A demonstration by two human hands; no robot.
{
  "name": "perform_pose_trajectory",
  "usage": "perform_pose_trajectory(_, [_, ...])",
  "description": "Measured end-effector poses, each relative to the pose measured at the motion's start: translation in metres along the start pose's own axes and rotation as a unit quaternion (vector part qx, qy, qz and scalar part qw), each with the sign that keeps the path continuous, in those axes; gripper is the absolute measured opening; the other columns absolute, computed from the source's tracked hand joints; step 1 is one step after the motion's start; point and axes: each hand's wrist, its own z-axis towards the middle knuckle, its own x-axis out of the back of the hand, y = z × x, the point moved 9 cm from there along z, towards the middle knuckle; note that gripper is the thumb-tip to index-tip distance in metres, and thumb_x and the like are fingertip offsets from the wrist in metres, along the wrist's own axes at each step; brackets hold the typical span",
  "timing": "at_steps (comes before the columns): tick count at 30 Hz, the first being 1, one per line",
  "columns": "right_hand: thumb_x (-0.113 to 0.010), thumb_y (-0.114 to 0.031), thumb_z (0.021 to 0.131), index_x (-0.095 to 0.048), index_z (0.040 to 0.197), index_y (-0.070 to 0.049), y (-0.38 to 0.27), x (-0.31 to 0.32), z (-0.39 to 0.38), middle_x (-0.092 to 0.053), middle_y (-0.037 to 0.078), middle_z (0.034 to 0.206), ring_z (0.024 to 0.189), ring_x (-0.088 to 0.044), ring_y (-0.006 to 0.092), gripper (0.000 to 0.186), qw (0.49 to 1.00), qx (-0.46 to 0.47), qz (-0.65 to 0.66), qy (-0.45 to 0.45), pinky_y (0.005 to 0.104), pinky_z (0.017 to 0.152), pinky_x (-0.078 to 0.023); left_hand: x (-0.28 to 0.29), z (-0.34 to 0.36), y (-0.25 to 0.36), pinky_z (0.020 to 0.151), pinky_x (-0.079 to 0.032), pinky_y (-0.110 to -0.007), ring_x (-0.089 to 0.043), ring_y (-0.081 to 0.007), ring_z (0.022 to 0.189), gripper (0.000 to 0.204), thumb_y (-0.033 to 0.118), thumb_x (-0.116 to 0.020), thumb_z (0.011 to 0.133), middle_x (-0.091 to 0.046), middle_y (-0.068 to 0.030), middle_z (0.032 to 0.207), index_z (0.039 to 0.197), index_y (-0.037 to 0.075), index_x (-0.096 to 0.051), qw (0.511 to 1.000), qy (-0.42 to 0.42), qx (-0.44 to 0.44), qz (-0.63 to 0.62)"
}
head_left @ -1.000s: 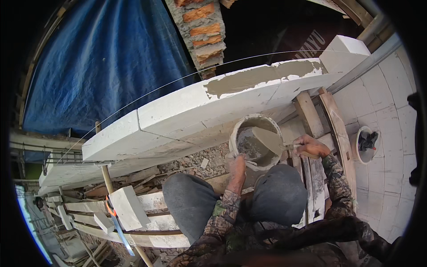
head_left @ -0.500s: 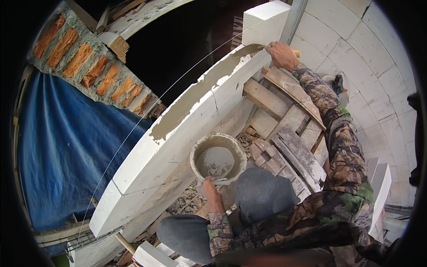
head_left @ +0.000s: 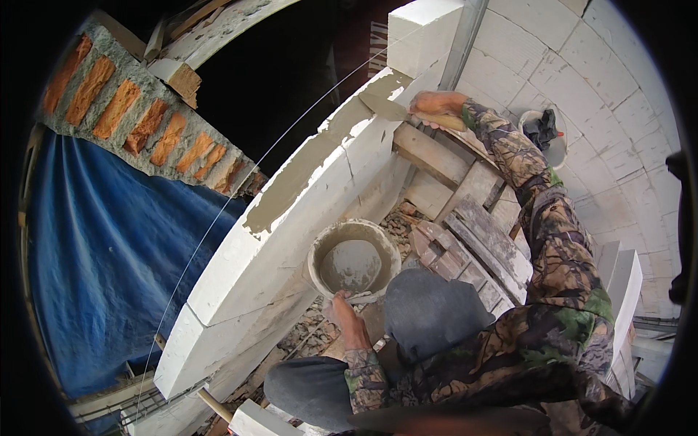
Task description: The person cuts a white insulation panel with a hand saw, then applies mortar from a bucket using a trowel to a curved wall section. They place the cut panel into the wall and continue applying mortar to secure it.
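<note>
My right hand (head_left: pixel 438 104) is closed around the wooden handle of a trowel (head_left: pixel 387 107). Its mortar-smeared blade lies against the wet grey mortar (head_left: pixel 291 190) spread along the top of the white block wall (head_left: pixel 240 280). Lower down, my left hand (head_left: pixel 347 316) grips the near rim of a round bucket (head_left: pixel 313 263). Wet grey mix (head_left: pixel 352 266) sits inside that bucket, which stands beside the wall's inner face.
A taut string (head_left: pixel 280 142) runs along the wall's outer side. One white block (head_left: pixel 422 36) stands at the far end. Wooden planks (head_left: pixel 436 156) and rubble lie right of the wall, with a second bucket (head_left: pixel 558 149) beyond. A blue tarp (head_left: pixel 109 269) hangs left.
My right hand has come down and slightly left from the wall's far end, and the trowel blade now shows over the mortar. My left hand stays on the bucket rim.
</note>
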Motion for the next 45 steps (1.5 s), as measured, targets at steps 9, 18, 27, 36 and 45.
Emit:
perform_pose_trajectory(9, [-0.046,-0.036,0.107,-0.059,0.108,0.003,-0.117,-0.164,-0.069,-0.058,0.008,0.073,0.052,-0.062,0.0183,0.041,0.989,0.125,-0.056,-0.053,0.0336,0.048,-0.053,0.003,-0.009,0.017,0.06,-0.047,-0.033,-0.059,-0.0178,0.066,0.013,-0.002,-0.06,0.074,-0.064,-0.0058,0.075,0.084,-0.001,-0.068,0.999,0.036,-0.005,0.04])
perform_pose_trajectory(18, [-0.054,-0.021,0.092,-0.072,0.092,0.006,-0.24,-0.294,-0.074,-0.071,0.027,0.091,0.083,-0.071,0.0405,0.032,0.843,0.394,-0.365,-0.006,0.0476,0.079,-0.057,0.006,-0.003,0.011,0.059,-0.049,-0.032,-0.062,-0.0176,0.066,0.016,-0.004,-0.062,0.082,-0.067,-0.0078,0.079,0.096,-0.003,-0.069,0.999,0.03,-0.02,0.039])
perform_pose_trajectory(27, [-0.065,-0.019,0.078,-0.071,0.082,0.003,-0.127,-0.196,-0.149,-0.07,0.027,0.08,0.079,-0.071,0.0419,0.023,0.857,0.33,-0.372,0.137,0.0495,0.075,-0.057,0.003,-0.008,0.017,0.062,-0.052,-0.035,-0.064,-0.0205,0.07,0.02,-0.002,-0.061,0.079,-0.068,-0.0099,0.085,0.097,-0.005,-0.069,0.999,0.016,0.017,0.023])
perform_pose_trajectory(36, [-0.068,-0.018,0.069,-0.074,0.077,-0.001,-0.038,-0.343,-0.125,-0.072,0.021,0.078,0.075,-0.072,0.0397,0.02,0.844,0.333,-0.414,0.075,0.0457,0.069,-0.058,-0.012,-0.022,0.025,0.064,-0.051,-0.037,-0.062,-0.022,0.072,0.017,-0.002,-0.061,0.077,-0.067,-0.0098,0.086,0.092,-0.006,-0.068,0.999,-0.008,0.019,0.028])
perform_pose_trajectory(45, [-0.065,-0.025,0.087,-0.069,0.085,0.0,0.031,-0.279,-0.156,-0.062,0.01,0.069,0.061,-0.058,0.02,0.025,0.971,0.151,-0.066,-0.171,0.0371,0.057,-0.048,-0.023,-0.027,0.023,0.061,-0.051,-0.035,-0.06,-0.0209,0.069,0.011,-0.006,-0.06,0.072,-0.065,-0.0076,0.083,0.083,-0.004,-0.063,0.999,-0.039,0.0,0.003])
